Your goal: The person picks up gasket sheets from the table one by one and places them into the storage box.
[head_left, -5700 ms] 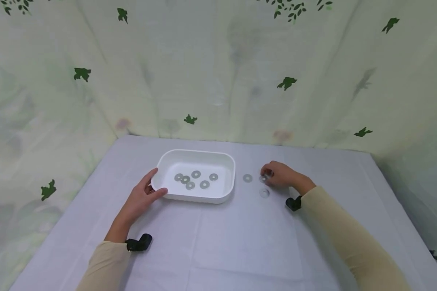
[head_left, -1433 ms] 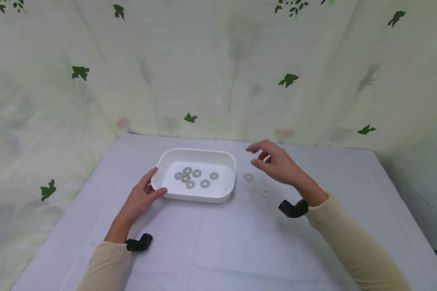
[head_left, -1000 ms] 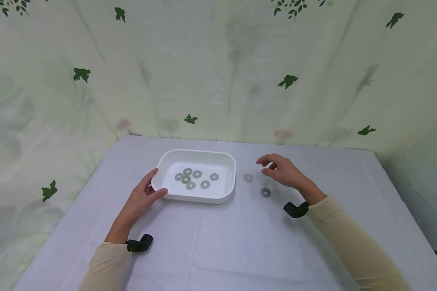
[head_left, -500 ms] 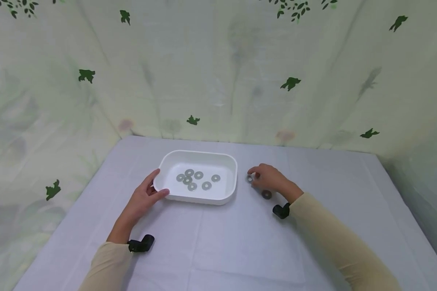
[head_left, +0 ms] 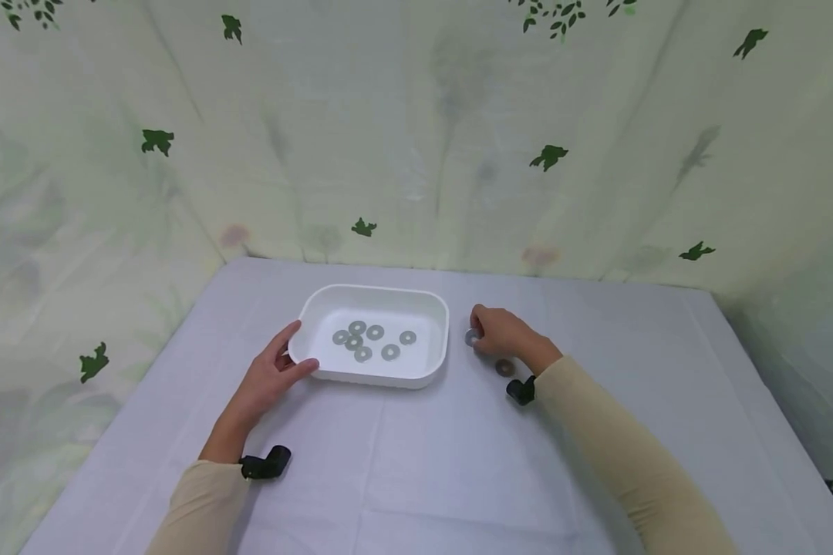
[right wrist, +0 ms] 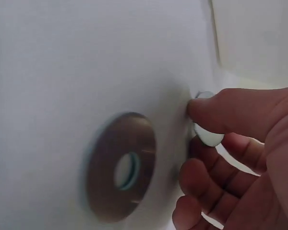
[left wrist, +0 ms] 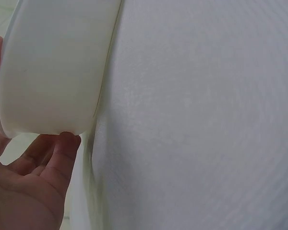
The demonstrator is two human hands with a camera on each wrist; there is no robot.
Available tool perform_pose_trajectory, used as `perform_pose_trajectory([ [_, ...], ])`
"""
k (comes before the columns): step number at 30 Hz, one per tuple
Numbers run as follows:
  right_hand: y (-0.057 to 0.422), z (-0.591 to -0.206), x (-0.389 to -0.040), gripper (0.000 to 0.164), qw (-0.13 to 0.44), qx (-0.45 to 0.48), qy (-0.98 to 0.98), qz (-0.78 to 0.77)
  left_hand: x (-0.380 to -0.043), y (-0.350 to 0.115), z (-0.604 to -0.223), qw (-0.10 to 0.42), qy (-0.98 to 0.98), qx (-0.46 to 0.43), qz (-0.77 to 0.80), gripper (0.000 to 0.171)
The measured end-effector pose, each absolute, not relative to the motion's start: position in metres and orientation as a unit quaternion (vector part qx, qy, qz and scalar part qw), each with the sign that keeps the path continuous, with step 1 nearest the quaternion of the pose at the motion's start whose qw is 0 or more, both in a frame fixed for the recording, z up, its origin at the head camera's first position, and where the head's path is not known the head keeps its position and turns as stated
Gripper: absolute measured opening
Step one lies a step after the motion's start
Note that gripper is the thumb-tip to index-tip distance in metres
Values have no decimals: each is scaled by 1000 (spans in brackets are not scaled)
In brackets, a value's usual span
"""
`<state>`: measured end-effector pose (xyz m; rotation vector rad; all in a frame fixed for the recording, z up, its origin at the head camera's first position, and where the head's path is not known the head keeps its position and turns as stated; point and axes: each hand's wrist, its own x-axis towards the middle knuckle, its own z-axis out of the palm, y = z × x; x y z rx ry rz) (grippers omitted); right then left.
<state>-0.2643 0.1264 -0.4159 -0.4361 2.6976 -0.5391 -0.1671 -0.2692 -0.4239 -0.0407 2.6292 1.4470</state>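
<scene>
My left hand [head_left: 269, 381] holds the near left corner of a white plastic tray [head_left: 375, 381], thumb at its front edge and fingers along its left end. In the left wrist view, fingertips press against the tray's outer wall [left wrist: 48, 72]. Several flat metal washers [head_left: 402, 338] lie in the tray, some overlapping. To its right, my right hand [head_left: 503, 331] pinches a washer [right wrist: 210, 136] between thumb and fingers, low over the tablecloth. Another washer [head_left: 497, 368], looking darker and brownish, lies flat on the cloth beneath the right wrist.
A white cloth [head_left: 444, 462] covers the table, with light creases near the front. A pale curtain [head_left: 416, 154] printed with green leaves hangs behind and around it. Each wrist wears a black camera [head_left: 267, 462].
A washer from the right side now lies in the tray. My right hand has come back down to the washer nearest the tray and pinches it. My left hand stays on the tray.
</scene>
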Motion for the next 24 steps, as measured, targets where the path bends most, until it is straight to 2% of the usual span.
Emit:
perform_pose_trajectory([
  [7,135,-424,-262,38,172,-161,943,-234,-169,-270,-426,70,876,-15,477,90],
  [16,135,-428,-263,33,155,-176,943,-237,-167,-272,-426,69,877,-14,475,90],
  [24,140,-430,-264,35,154,-162,936,-273,-167,-270,-426,69,877,-15,476,91],
])
